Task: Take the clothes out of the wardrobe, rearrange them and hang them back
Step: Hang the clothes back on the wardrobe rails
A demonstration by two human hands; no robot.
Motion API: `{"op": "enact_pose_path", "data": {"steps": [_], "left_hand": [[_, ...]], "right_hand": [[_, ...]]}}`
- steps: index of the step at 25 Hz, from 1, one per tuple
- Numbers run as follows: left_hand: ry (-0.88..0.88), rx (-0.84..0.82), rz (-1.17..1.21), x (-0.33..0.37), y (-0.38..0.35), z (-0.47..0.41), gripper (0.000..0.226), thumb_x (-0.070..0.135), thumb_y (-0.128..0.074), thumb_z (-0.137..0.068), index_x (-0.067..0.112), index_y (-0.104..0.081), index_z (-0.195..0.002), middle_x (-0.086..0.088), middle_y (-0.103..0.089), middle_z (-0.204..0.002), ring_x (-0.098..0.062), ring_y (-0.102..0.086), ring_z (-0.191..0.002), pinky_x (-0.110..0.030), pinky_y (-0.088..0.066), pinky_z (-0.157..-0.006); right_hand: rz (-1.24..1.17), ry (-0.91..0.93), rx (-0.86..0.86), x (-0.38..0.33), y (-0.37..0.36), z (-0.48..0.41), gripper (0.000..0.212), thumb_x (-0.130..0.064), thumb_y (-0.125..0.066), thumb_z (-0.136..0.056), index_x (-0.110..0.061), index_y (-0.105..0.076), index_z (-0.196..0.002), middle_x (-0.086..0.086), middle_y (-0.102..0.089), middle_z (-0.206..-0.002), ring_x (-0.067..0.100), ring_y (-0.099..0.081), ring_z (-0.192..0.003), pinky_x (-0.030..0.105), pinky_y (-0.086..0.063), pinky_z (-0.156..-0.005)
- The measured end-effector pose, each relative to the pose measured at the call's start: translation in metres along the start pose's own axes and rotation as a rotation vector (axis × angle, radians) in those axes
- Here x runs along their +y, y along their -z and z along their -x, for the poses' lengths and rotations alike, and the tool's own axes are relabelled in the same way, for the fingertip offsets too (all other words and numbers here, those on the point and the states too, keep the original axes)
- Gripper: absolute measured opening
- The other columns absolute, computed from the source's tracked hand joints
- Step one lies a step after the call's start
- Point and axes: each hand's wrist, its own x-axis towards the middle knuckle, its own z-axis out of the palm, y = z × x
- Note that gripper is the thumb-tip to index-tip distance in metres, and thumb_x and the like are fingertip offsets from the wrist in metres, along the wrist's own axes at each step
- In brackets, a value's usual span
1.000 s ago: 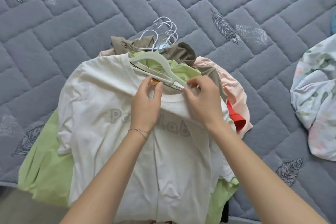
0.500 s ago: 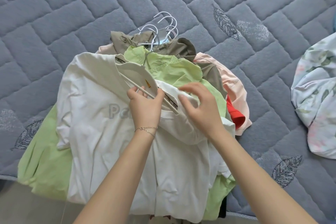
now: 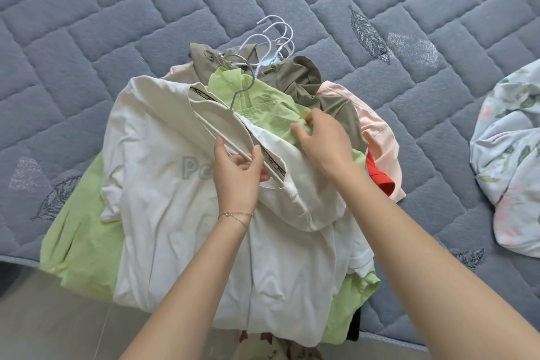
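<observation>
A pile of clothes lies on the grey quilted bed. On top is a white T-shirt with grey lettering. My left hand pinches the lower bar of a white hanger that sits inside the T-shirt's neckline, its grey metal hook pointing toward the far side. My right hand rests with curled fingers on the light green shirt just beyond the neckline, touching its fabric. Under these lie an olive garment, a pale pink one and a red one.
Several white hanger hooks stick out at the pile's far end. A floral cloth lies bunched at the right edge of the bed. The bed's near edge and pale floor show at bottom left.
The hanger has gone from lying on top of the T-shirt to sitting inside its neckline. My right hand has let go of the collar and moved up onto the green shirt.
</observation>
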Motion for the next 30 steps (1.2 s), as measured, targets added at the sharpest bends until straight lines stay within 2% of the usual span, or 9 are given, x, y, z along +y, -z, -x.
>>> {"op": "enact_pose_path", "data": {"steps": [2,4,7,10,16,19,21,26,30], "left_hand": [[-0.009,0.009,-0.033,0.001,0.007,0.009,0.07,0.018,-0.061,-0.093,0.008,-0.02,-0.148,0.006,-0.062,-0.07,-0.006,-0.063,-0.051,-0.023,-0.055,-0.061],[-0.004,0.047,-0.048,0.009,0.018,0.022,0.06,0.018,-0.063,-0.09,0.004,-0.031,-0.14,-0.002,-0.064,-0.085,-0.012,-0.064,-0.059,-0.015,-0.05,-0.057],[0.041,0.057,-0.01,0.034,0.042,0.046,0.048,0.016,-0.064,-0.089,0.002,-0.041,-0.129,-0.002,-0.063,-0.09,-0.019,-0.062,-0.074,-0.037,-0.055,-0.08],[0.007,0.101,0.037,0.07,0.073,0.075,0.036,0.014,-0.058,-0.094,0.001,-0.047,-0.125,-0.001,-0.062,-0.079,-0.015,-0.056,-0.066,-0.038,-0.051,-0.079],[-0.056,0.274,0.11,0.128,0.159,0.17,0.037,0.022,-0.043,-0.101,-0.01,-0.058,-0.09,-0.005,-0.062,-0.064,-0.014,-0.053,-0.046,-0.025,-0.047,-0.056],[-0.032,0.321,0.218,0.146,0.2,0.236,0.034,0.016,-0.047,-0.1,-0.015,-0.052,-0.113,-0.006,-0.061,-0.07,-0.009,-0.05,-0.045,-0.02,-0.045,-0.046],[-0.033,0.372,0.27,0.148,0.229,0.279,0.034,0.015,-0.048,-0.1,-0.013,-0.05,-0.12,-0.004,-0.061,-0.071,-0.01,-0.05,-0.048,-0.022,-0.046,-0.046],[-0.08,0.646,0.397,0.121,0.318,0.374,0.025,0.018,-0.047,-0.101,0.006,-0.059,-0.083,0.0,-0.059,-0.064,-0.006,-0.051,-0.047,-0.02,-0.049,-0.047],[-0.07,0.861,0.527,0.101,0.397,0.427,0.027,0.018,-0.045,-0.101,0.001,-0.059,-0.086,-0.006,-0.057,-0.066,-0.006,-0.05,-0.046,-0.02,-0.048,-0.047]], "right_hand": [[-0.097,0.007,0.015,-0.003,0.013,0.016,0.035,-0.047,-0.058,-0.09,-0.013,-0.06,-0.096,0.004,-0.066,-0.093,0.027,-0.059,-0.092,0.036,-0.043,-0.072],[-0.172,0.03,-0.037,-0.012,0.03,0.034,0.037,-0.049,-0.063,-0.086,-0.013,-0.061,-0.084,-0.001,-0.062,-0.077,0.024,-0.059,-0.081,0.037,-0.044,-0.068],[-0.179,0.111,-0.124,-0.042,0.062,0.064,0.035,-0.047,-0.066,-0.084,-0.014,-0.061,-0.072,-0.006,-0.057,-0.066,0.02,-0.059,-0.074,0.036,-0.045,-0.065],[-0.16,0.179,-0.138,-0.088,0.095,0.103,0.03,-0.041,-0.066,-0.083,-0.021,-0.054,-0.065,-0.008,-0.054,-0.061,0.017,-0.056,-0.07,0.03,-0.037,-0.058],[-0.336,0.234,-0.138,-0.163,0.149,0.21,0.032,-0.034,-0.067,-0.086,-0.007,-0.058,-0.07,0.0,-0.053,-0.064,0.018,-0.05,-0.065,0.033,-0.036,-0.059],[-0.457,0.276,-0.182,-0.201,0.172,0.279,0.035,-0.035,-0.066,-0.088,-0.011,-0.05,-0.067,-0.004,-0.045,-0.059,0.012,-0.041,-0.057,0.031,-0.032,-0.055],[-0.519,0.319,-0.234,-0.229,0.185,0.323,0.036,-0.035,-0.066,-0.088,-0.016,-0.046,-0.065,-0.007,-0.043,-0.057,0.009,-0.039,-0.054,0.028,-0.031,-0.054],[-0.565,0.499,-0.418,-0.305,0.196,0.426,0.036,-0.038,-0.063,-0.09,-0.02,-0.043,-0.065,-0.013,-0.038,-0.052,0.002,-0.035,-0.043,0.014,-0.03,-0.045],[-0.488,0.652,-0.556,-0.365,0.178,0.501,0.034,-0.038,-0.063,-0.09,-0.016,-0.047,-0.07,-0.01,-0.041,-0.054,0.002,-0.036,-0.045,0.014,-0.034,-0.047]]}}
